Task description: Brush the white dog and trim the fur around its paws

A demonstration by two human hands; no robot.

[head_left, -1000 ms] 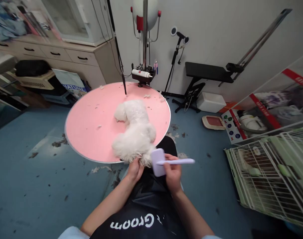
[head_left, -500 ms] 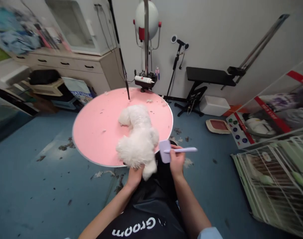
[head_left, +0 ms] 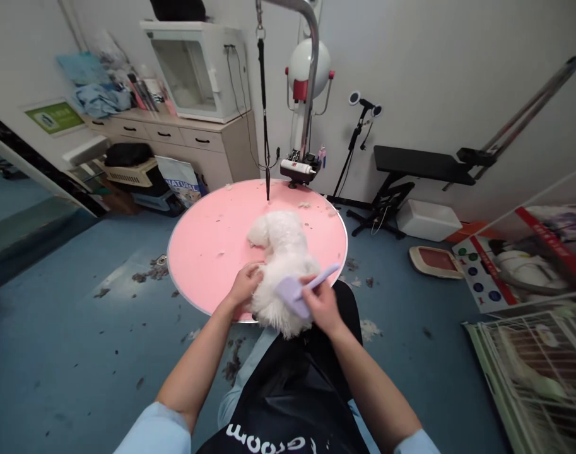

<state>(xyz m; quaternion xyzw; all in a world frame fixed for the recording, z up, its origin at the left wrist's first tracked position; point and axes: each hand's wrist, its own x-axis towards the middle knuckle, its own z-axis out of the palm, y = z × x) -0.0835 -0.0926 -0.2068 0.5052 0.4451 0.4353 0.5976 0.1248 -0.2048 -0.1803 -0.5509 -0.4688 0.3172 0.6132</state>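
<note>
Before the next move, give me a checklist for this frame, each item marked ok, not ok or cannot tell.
1. Purple brush gripped in right hand: ok.
2. Left hand at the white dog: ok, fingers at its side.
3. Bristles reaching the coat: cannot tell, the brush's back hides them.
4. Black strap attached to the dog: not ok, its lower end hangs apart.
5. Pink table free of loose tufts: not ok, several lie there.

Left of a round white appliance with red fittings [head_left: 299,62]: a pale wooden drawer cabinet [head_left: 188,150] bearing a white clear-fronted box [head_left: 224,75]. Left of the appliance and lower: a white-and-blue bag [head_left: 178,173] printed NATURAL. Right of the appliance: a slim black stand with two round heads [head_left: 352,143], a black flat-topped platform [head_left: 417,162], a white rectangular tub [head_left: 427,219] and a green-and-white wire cage [head_left: 536,369].
</note>
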